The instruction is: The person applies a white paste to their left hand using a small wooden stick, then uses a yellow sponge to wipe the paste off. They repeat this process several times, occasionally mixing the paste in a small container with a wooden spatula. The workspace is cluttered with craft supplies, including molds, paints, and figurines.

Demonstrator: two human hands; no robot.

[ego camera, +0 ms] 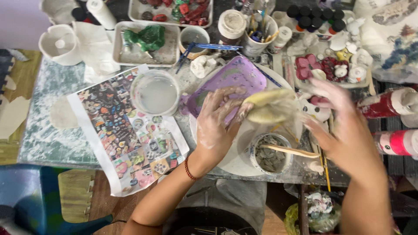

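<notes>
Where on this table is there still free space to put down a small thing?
The marbled table is bare at its left end, between the photo sheet and the edge, beside a flat white clay piece. Around the left hand, right hand, purple tray and the paints behind, it is crowded.

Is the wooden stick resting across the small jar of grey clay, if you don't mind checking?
Yes, the wooden stick lies across the jar.

table: marbled green-white worktop (48, 130), pretty messy
left side: printed picture sheet (130, 139), clear tub of cloudy water (155, 92)
middle: round white board (226, 161)
back: white tray (146, 54), brush cup (257, 37)
</notes>
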